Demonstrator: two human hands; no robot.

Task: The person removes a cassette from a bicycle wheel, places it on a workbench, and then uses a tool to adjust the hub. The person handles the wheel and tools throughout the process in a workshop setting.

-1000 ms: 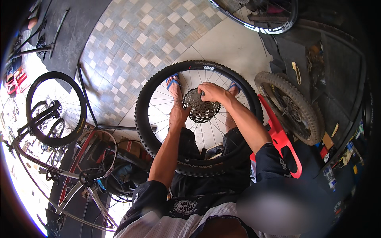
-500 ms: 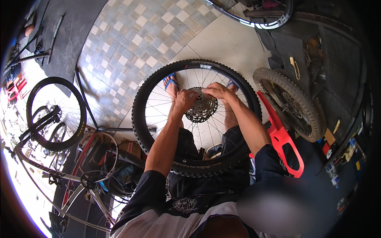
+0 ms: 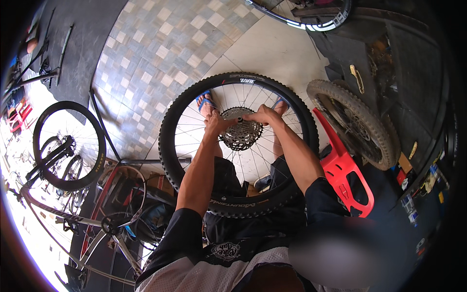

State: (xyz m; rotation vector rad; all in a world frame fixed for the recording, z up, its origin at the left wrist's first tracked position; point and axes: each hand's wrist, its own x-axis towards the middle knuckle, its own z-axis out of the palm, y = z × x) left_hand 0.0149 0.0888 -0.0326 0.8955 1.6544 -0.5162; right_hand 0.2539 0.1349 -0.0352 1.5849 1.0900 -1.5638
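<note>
A bicycle wheel with a knobby black tyre (image 3: 168, 141) lies across my legs, cassette side up. At its hub sits the silver and black cassette (image 3: 242, 137), with the dark axle end (image 3: 240, 119) at its middle. My left hand (image 3: 215, 123) grips the cassette's left edge, its thumb laid over the sprockets toward the axle. On the opposite edge my right hand (image 3: 264, 116) holds on likewise, thumb pointing inward near the axle. The undersides of the cassette and the fingers below its rim are hidden.
A red plastic chair (image 3: 344, 177) stands to the right, beside a muddy bicycle wheel (image 3: 374, 126). At left are a bicycle frame (image 3: 92, 221) and another wheel (image 3: 41, 146). Part of a further wheel (image 3: 321, 24) shows at the top. Blue sandals (image 3: 206, 100) lie under the spokes.
My hands have spread from near the axle to the cassette's two sides, thumbs now pointing inward. The wheel has shifted slightly left in view.
</note>
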